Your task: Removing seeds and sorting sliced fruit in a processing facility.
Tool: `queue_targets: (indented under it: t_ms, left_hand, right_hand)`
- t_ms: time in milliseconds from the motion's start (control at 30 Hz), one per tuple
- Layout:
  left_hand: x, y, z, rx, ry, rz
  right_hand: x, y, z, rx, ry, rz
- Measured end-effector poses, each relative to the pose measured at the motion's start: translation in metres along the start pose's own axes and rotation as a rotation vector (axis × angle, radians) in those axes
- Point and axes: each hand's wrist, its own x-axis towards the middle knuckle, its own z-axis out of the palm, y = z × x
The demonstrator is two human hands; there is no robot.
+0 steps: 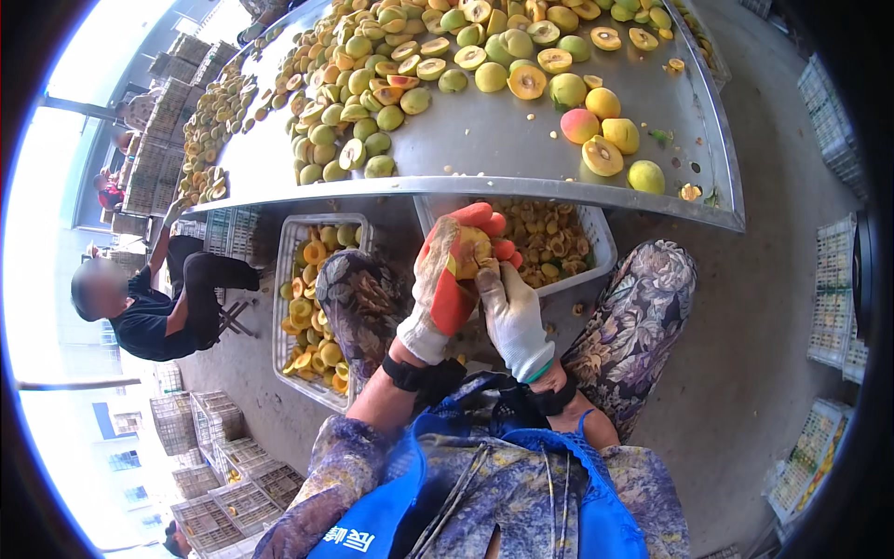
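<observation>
My left hand, in a white glove with an orange coated palm, holds a yellow peach over the gap between my knees. My right hand wears a greyish white glove. Its thumb and bent fingers press at the fruit's lower edge; whether a small tool sits in them is hidden. Beneath both hands stands a white plastic crate of brown-yellow pits and scraps. Another white crate, left of my knee, is filled with pitted peach halves.
A raised-rim steel table ahead bears many whole and cut peaches. Another person sits on a folding stool at left. Stacked crates stand lower left, more crates along the right. Concrete floor lies between.
</observation>
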Motion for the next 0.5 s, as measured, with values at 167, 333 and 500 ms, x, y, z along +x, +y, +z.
queue_targets:
  t_ms: [167,333,500]
  left_hand:
    - [-0.003,-0.004,0.001,0.110,0.010,0.035]
    - [-0.003,-0.008,-0.002,0.222,0.056,0.060]
    - [-0.005,-0.009,-0.008,0.265,0.062,0.076]
  right_hand:
    - [-0.001,0.011,0.003,-0.095,-0.060,0.064]
    - [-0.002,0.017,0.008,-0.127,-0.064,0.045]
    - [-0.005,0.016,0.010,-0.024,-0.092,0.115]
